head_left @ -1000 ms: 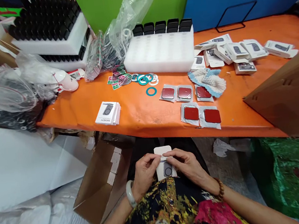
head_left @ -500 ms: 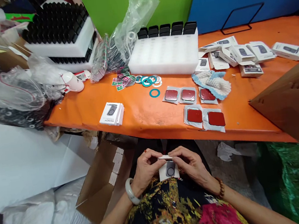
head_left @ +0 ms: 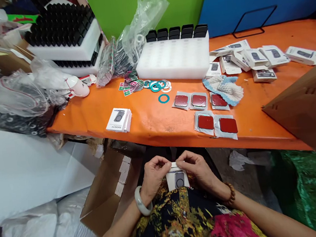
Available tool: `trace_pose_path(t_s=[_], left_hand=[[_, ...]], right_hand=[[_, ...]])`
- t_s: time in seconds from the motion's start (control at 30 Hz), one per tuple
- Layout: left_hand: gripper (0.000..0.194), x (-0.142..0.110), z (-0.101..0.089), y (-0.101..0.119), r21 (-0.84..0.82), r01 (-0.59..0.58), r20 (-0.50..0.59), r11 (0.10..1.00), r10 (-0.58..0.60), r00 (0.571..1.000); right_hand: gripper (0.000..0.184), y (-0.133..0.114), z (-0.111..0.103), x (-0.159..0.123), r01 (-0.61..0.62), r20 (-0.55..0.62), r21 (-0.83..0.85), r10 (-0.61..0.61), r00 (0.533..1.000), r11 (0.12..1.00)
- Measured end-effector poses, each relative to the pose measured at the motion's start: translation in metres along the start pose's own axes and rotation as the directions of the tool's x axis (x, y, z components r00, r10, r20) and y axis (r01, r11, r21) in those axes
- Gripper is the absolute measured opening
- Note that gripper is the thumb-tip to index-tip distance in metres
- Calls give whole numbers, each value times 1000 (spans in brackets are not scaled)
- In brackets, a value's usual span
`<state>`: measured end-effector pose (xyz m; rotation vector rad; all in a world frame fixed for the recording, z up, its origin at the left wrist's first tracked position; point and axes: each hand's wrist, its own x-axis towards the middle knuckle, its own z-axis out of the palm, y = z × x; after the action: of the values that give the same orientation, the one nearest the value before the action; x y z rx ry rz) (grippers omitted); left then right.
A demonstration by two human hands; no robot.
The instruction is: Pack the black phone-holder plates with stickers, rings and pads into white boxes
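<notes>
Low in my lap, against the flowered shirt, is a small white cardboard box (head_left: 177, 180) with a dark ring-marked device printed on its front. My left hand (head_left: 156, 172) pinches the left side of its top edge between thumb and fingers. On the opposite side, my right hand (head_left: 195, 168) pinches the same top edge, where a narrow white flap shows between the fingertips. The lower end of the box rests close to the shirt. On the table ahead lies a short stack of similar white boxes (head_left: 118, 120), printed MAGNETIC.
Red square pads (head_left: 205, 122) on grey wrappers lie by a knitted cloth (head_left: 224, 88). Teal rings (head_left: 163, 98) sit mid-table. A white foam tray (head_left: 172, 60) holds black pieces. Opened boxes (head_left: 275, 55) lie right, near a large carton (head_left: 305, 113). Another carton (head_left: 101, 201) stands below left.
The box's top flap has come down, from standing up edge-on to lying nearly flat along the top edge. Both hands have shifted slightly and still pinch it.
</notes>
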<state>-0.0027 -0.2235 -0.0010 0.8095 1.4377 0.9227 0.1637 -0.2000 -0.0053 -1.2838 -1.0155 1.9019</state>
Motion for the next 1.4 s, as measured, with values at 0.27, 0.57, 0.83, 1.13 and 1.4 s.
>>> trace_pose_path(t_s=[0.27, 0.57, 0.83, 1.13, 1.4], left_hand=[[23, -12, -6, -11, 83, -38, 35, 996, 35, 999], [38, -20, 3, -6, -21, 68, 97, 997, -65, 993], [85, -13, -9, 47, 564, -254, -199, 786, 427, 882], [65, 62, -102, 121, 786, -188, -289, 589, 619, 730], [30, 87, -127, 110, 723, -227, -257, 653, 559, 788]], right_hand=[[28, 0, -6, -8, 41, 110, -151, -25, 994, 988], [35, 14, -3, -4, -16, -44, -28, 15, 999, 999], [37, -49, 42, 41, 308, -66, 77, -303, 951, 948], [72, -48, 114, 122, 381, -17, -59, -383, 924, 923], [68, -28, 172, 165, 514, -32, -114, -520, 853, 850]])
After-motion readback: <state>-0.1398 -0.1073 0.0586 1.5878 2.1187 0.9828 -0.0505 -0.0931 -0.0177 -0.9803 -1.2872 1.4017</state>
